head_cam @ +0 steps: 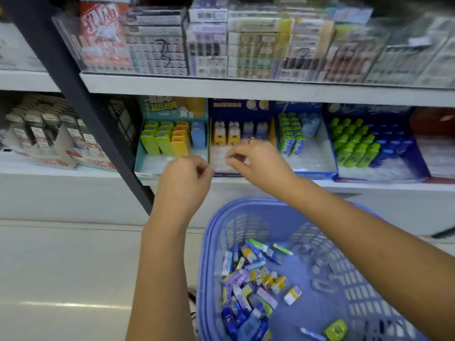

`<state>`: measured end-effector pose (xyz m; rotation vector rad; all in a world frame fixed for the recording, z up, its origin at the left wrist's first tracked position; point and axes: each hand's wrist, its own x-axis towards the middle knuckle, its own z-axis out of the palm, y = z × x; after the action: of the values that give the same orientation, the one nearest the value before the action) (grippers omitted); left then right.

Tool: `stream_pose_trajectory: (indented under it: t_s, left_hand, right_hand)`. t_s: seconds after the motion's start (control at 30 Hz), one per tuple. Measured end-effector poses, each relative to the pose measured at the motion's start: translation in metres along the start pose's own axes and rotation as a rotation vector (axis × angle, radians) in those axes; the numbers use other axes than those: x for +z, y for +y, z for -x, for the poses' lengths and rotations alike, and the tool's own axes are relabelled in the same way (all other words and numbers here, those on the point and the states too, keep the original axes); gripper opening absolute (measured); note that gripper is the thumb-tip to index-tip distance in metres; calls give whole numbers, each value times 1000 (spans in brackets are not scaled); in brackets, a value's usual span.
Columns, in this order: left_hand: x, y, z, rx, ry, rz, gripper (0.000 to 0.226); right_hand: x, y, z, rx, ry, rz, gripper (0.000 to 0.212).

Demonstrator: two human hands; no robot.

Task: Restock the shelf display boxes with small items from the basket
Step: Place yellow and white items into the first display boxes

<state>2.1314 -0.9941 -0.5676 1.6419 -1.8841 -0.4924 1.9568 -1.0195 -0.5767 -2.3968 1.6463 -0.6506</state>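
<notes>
My left hand (pixel 184 178) and my right hand (pixel 261 161) are raised side by side in front of the lower shelf. The left hand's fingers are curled before the teal display box (pixel 172 108) of green, yellow and blue cases; blur hides whether it holds anything. With its fingertips, my right hand pinches a small pale item (pixel 234 158) at the dark blue display box (pixel 240 110), where yellow and grey packs (pixel 226 132) stand at the back. Below my arms the purple basket (pixel 214 232) holds several small loose packs (pixel 248 286).
More display boxes stand to the right: one with green packs (pixel 290 134) and one with green and blue bottles (pixel 354 143). A dark slanted post (pixel 98 134) borders the shelf on the left. The upper shelf (pixel 246 88) carries stacked boxes behind clear plastic. The floor lies at lower left.
</notes>
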Motion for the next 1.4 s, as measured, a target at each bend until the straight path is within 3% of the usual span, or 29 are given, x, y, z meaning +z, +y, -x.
stream_pose_trajectory:
  t_s: [0.07,0.13,0.27,0.43,0.57,0.7,0.8,0.9,1.1,1.23,1.4]
  left_hand:
    - [26,17,9,16,-193,-55,21]
    - [67,29,22,38,-452,-152,22]
    - [160,22,65,50,-886,-300,15]
    - [226,-28,98,5,-1021,-434,39]
    - [247,-44,96,14,-988,-489,48]
    - [255,-58,105,24,-903,-504,54]
    - [259,-69,113,-16,-853,-498,55]
    - [262,-69,111,9,-773,-516,41]
    - [269,-66,106,114,-771,-636,29]
    - [272,-66,103,196,-804,-688,34]
    - [264,-56,101,76,-767,-526,31]
  right_hand:
    - [-3,32,54,103,-157,2,15]
    - [9,63,108,240,-455,28,14]
    - [54,111,197,435,-1043,36,36]
    - [95,137,258,316,-1426,133,53]
    - [105,143,269,132,-1591,230,25]
    - [121,150,281,34,-1607,306,35]
    - [125,151,288,153,-1577,300,40]
    - [119,152,280,350,-1489,193,38]
    - [91,147,237,697,-1222,-235,11]
    - [63,147,222,774,-1075,-436,5]
    - [36,142,214,958,-817,-958,10]
